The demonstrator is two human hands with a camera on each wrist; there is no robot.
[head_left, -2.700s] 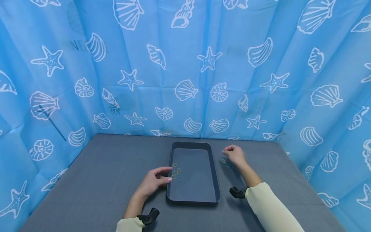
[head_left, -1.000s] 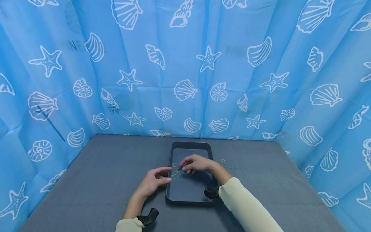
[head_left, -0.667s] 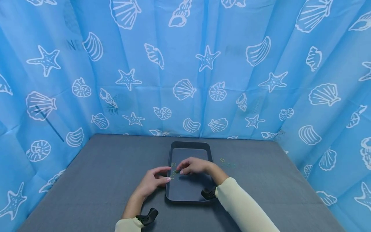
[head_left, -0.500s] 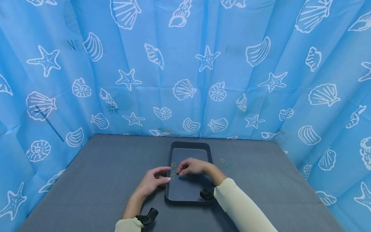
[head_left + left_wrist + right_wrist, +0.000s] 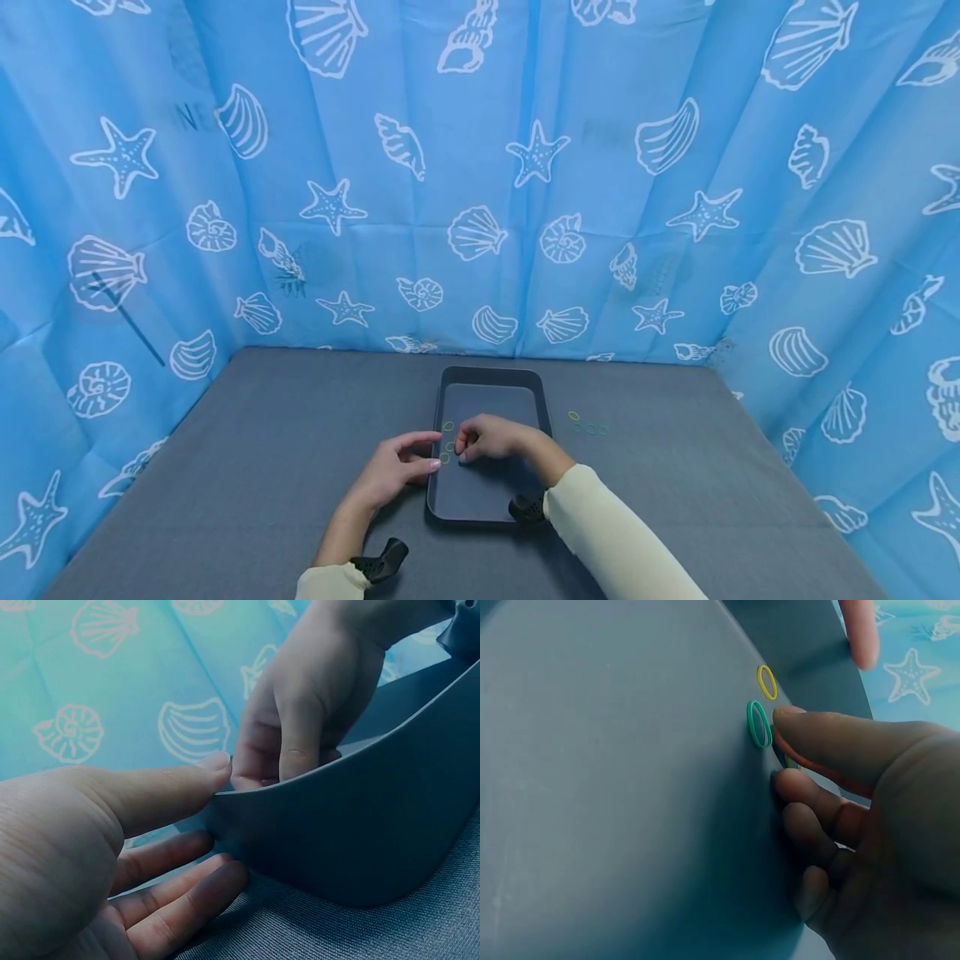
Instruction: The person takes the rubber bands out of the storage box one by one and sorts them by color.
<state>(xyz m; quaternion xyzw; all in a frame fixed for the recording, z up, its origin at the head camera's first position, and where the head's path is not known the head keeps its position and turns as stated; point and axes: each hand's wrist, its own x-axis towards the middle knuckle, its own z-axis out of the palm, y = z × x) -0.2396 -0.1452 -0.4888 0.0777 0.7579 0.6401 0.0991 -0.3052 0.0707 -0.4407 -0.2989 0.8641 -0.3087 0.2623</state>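
A dark grey tray [image 5: 498,492] lies on the table. My left hand [image 5: 397,467] holds its left side, the thumb [image 5: 191,784] over the rim and the other fingers against the outer wall. My right hand [image 5: 491,437] is inside the tray with its fingers curled and fingertips low near the floor. Several small yellow bands [image 5: 445,458] lie along the tray's left part. In the right wrist view, a green band [image 5: 759,725] and a yellow band [image 5: 766,682] are beside the right thumb. Something yellowish shows between the right fingers; whether they pinch it is hidden.
Right of the tray, a yellow band [image 5: 573,416] and several green bands [image 5: 592,430] lie on the grey tabletop [image 5: 337,383]. A blue curtain [image 5: 405,192] with white shells rises behind and beside the table. Black wrist cameras [image 5: 382,561] sit on both wrists.
My right hand came from the bands on the right into the tray, then shifted slightly toward me along its left part. One yellow band there is no longer visible. My left hand stays put.
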